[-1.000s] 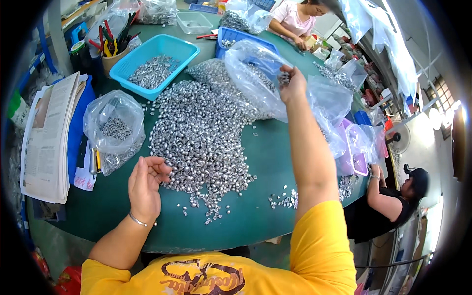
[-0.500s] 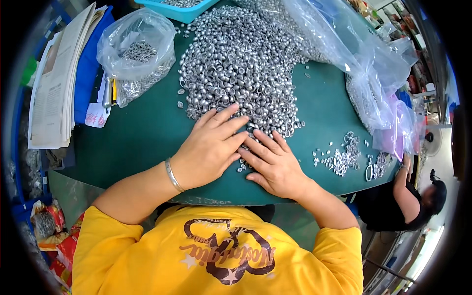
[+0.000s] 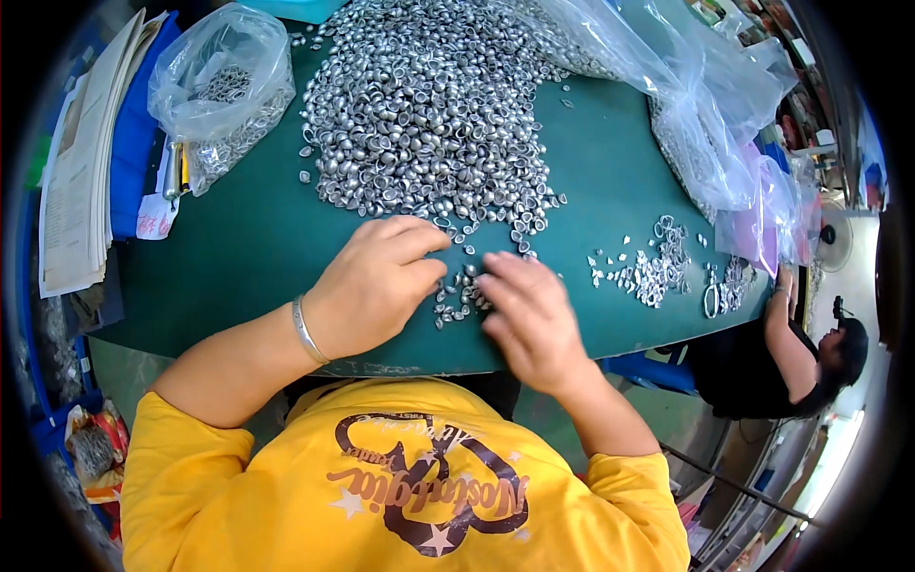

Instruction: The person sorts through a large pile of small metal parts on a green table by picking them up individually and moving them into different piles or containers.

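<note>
Silvery metal pieces, small and hollow-looking, make a broad heap [image 3: 429,124] on the green table [image 3: 238,276]. Half a second ago both hands lay palm-down at its near edge, fingers meeting; now they have parted. Between them, on the near side of the heap, a little cluster [image 3: 464,297] of similar pieces shows, mostly separate from it, with a few strays in the gap. To my eye, that means the work has gone from the bulk to a handful within easy reach. The left hand [image 3: 375,281], just beside the heap's near edge, is curled, thumb toward fingers; whether anything is pinched there I cannot tell. The right hand [image 3: 534,319] is blurred, fingers loosely bent at the cluster's right side, its hold equally unclear. Left of the heap sits an open clear bag [image 3: 172,95]; well to the heap's right lie flat silvery bits [image 3: 653,275].
</note>
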The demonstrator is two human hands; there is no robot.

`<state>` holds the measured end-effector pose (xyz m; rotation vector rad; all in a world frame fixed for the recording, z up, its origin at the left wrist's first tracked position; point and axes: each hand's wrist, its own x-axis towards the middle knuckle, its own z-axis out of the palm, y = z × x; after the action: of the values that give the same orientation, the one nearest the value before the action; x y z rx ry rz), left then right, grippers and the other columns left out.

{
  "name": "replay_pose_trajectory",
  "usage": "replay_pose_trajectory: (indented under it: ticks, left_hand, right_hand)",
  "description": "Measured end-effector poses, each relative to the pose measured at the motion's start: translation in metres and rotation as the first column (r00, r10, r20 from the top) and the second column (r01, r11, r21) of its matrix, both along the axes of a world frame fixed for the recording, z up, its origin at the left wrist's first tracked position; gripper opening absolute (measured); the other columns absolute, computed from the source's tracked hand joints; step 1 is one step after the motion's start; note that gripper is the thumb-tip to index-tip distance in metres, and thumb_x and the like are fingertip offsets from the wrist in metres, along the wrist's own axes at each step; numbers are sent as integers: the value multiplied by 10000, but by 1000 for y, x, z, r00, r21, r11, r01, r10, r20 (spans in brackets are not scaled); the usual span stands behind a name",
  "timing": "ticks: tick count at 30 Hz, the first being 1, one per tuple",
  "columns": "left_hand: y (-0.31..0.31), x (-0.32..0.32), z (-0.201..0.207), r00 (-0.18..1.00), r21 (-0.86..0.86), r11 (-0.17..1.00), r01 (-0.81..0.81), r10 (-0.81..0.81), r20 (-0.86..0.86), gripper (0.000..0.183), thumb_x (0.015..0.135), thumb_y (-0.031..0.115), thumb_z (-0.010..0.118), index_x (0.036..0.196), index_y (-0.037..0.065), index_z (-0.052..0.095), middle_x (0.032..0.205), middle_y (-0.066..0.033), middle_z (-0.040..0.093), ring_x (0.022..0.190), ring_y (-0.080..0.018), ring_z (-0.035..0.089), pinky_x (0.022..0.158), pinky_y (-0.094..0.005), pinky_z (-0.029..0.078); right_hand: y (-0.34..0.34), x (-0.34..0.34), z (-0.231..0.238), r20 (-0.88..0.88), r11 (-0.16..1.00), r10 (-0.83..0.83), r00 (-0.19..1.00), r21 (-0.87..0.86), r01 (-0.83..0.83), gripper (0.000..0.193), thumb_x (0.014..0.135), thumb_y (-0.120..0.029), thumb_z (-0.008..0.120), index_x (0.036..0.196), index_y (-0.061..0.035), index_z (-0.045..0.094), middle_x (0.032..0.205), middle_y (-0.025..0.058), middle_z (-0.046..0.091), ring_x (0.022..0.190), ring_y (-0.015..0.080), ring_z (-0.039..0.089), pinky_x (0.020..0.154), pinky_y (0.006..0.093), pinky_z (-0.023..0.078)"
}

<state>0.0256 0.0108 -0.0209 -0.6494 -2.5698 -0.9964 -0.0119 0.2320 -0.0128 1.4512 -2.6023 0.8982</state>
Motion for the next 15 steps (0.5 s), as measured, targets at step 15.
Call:
replay_pose_trajectory:
  ticks: [15]
  left_hand:
    - [-4,-2,7,994,238,965,-106,101,33,166,685,-4,678,834,28,613,828,-92,588,766,-248,576,684,-325,470]
  right_hand:
    - [-12,-45,0,-90,956,-279,956,-123,267,131,707,58,620,816,-14,623,825,85,582,756,255,556,673,334,456]
